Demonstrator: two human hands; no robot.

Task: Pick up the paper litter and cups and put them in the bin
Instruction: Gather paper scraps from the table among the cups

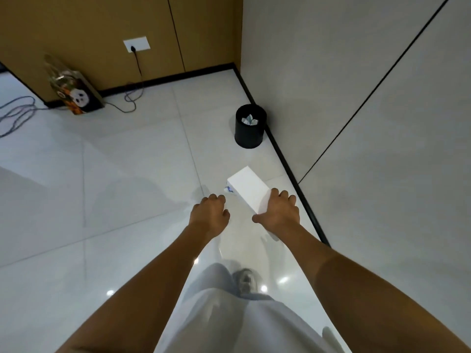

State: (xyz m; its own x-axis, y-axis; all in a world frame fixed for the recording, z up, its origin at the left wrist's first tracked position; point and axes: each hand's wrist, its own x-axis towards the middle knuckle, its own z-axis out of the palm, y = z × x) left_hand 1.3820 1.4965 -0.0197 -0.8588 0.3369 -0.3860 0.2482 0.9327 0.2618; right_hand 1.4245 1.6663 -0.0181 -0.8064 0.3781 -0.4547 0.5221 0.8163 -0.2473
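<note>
From my feed, the glossy pale grey tiled floor [127,174] fills most of the view, meeting a tan wood-panelled wall [89,26] behind the bin and a light grey panelled wall [356,85] that the bin stands just beside. The round black plastic bin [250,128] is my landmark: it stands upright on the floor in that corner, with crumpled pale paper [249,120] lying inside it. Well to the left of the bin, a dark gift bag with a panda print [76,93] leans against the tan wall, and a dark cable [132,95] trails from a white wall socket [136,44] above it. Nearer to me than the bin, a white rectangular paper carton [248,191] is in the right hand [279,212], whose fingers curl over its near end. The left hand [210,212] hovers apart from the carton, on the side away from the grey wall, its fingers curled inward and holding nothing that I can see.
</note>
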